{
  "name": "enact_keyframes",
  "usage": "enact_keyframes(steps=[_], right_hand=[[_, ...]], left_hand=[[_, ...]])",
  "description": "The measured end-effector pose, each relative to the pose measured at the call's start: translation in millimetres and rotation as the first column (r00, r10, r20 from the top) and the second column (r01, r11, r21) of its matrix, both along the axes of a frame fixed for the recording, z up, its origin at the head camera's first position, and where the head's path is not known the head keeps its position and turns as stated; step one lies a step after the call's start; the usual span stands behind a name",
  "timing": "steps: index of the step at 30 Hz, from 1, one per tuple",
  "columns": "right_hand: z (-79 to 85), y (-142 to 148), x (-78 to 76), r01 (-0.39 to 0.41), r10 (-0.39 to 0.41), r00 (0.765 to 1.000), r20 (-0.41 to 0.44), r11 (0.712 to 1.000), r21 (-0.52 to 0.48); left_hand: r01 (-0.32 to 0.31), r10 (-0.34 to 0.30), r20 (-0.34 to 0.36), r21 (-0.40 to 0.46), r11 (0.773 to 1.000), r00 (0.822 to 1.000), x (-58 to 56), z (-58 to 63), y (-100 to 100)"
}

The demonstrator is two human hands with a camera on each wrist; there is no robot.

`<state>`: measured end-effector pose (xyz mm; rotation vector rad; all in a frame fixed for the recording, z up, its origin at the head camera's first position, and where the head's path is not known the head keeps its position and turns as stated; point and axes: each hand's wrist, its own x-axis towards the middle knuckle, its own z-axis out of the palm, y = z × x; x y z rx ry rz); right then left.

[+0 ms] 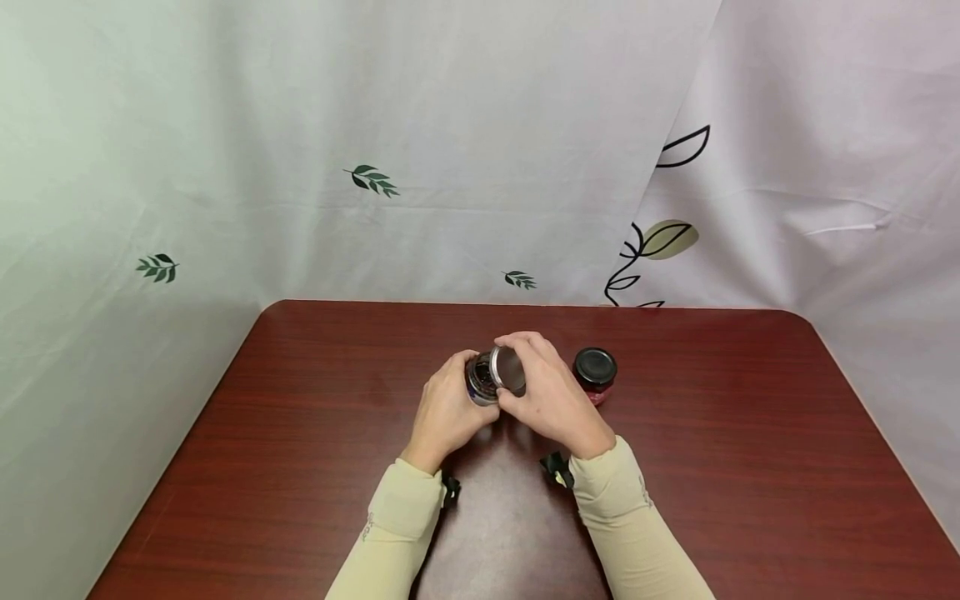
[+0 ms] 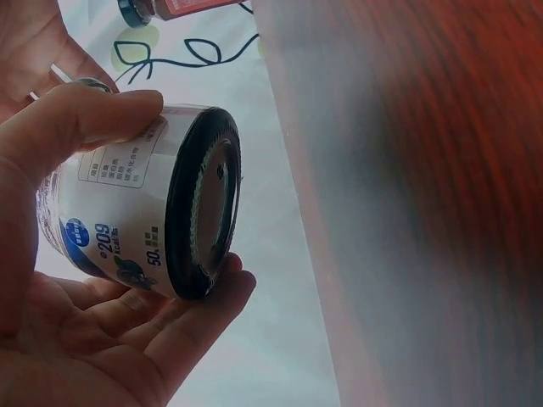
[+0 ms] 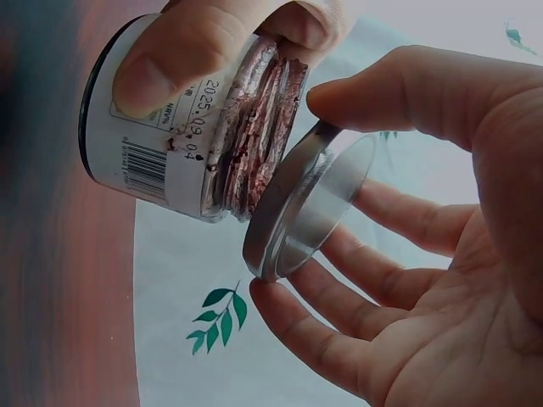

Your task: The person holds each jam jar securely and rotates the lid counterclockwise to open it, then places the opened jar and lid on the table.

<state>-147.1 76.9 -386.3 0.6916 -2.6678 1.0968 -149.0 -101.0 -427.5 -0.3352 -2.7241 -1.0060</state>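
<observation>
You faced a reddish-brown, wood-grained desk (image 1: 300, 467), its far corners rounded. White cloth (image 1: 487, 100) hung behind and beside it, printed with green leaf sprigs (image 1: 372, 180) and, to your right, larger black-outlined foliage (image 1: 666, 240). A pale sheen (image 1: 510, 533) lit the desk's near middle.

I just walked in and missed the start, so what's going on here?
A person's left hand holds an open jar, while their right hand holds a silver lid tilted by its mouth. Whether the two touch is unclear. A black-lidded jar stands on the table, beside the right hand.
</observation>
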Motion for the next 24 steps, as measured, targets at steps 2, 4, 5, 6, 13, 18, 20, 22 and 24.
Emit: enact_keyframes(steps=[2,4,5,6,13,18,20,22,24], right_hand=[[-0.2,-0.4,-0.2,0.002,-0.002,1.000,0.002,1.000,-0.004],[-0.6,-0.6,-0.5,0.006,-0.005,1.000,0.003,1.000,-0.009],[-0.7,-0.7,-0.7,0.006,-0.006,1.000,0.002,1.000,-0.012],[-1.1,-0.9,-1.0,0.006,-0.006,1.000,0.000,1.000,-0.014],[-3.5,-1.7,-2.4,0.010,-0.010,1.000,0.013,1.000,-0.028],[-4.4,-2.1,-2.7,0.011,-0.011,1.000,-0.007,0.999,-0.042],[-5.0,-2.1,-3.0,0.013,-0.014,1.000,-0.019,0.999,-0.042],[-5.4,-2.3,-3.4,0.013,-0.014,1.000,-0.024,0.999,-0.043],[-5.6,-2.5,-3.7,0.015,-0.016,1.000,-0.019,0.999,-0.040]], left_hand=[[-0.002,0.002,0.001,0.001,1.000,1.000,-0.3,-0.5,-0.5],[-0.004,0.004,-0.003,0.003,1.000,1.000,-0.4,-0.6,-0.9],[-0.006,0.006,-0.004,0.002,1.000,1.000,-0.5,-0.8,-1.2],[-0.006,0.006,-0.008,0.002,1.000,1.000,-0.5,-0.7,-1.4],[-0.018,0.018,-0.009,0.004,1.000,1.000,-1.5,-1.2,-2.7],[-0.037,0.037,-0.004,0.013,0.999,0.999,-2.0,-1.2,-3.8],[-0.043,0.043,-0.003,0.013,0.999,0.999,-2.3,-1.0,-4.2],[-0.049,0.049,0.000,0.012,0.999,0.999,-2.8,-1.1,-4.7],[-0.055,0.055,0.004,0.015,0.998,0.998,-3.3,-1.2,-5.2]])
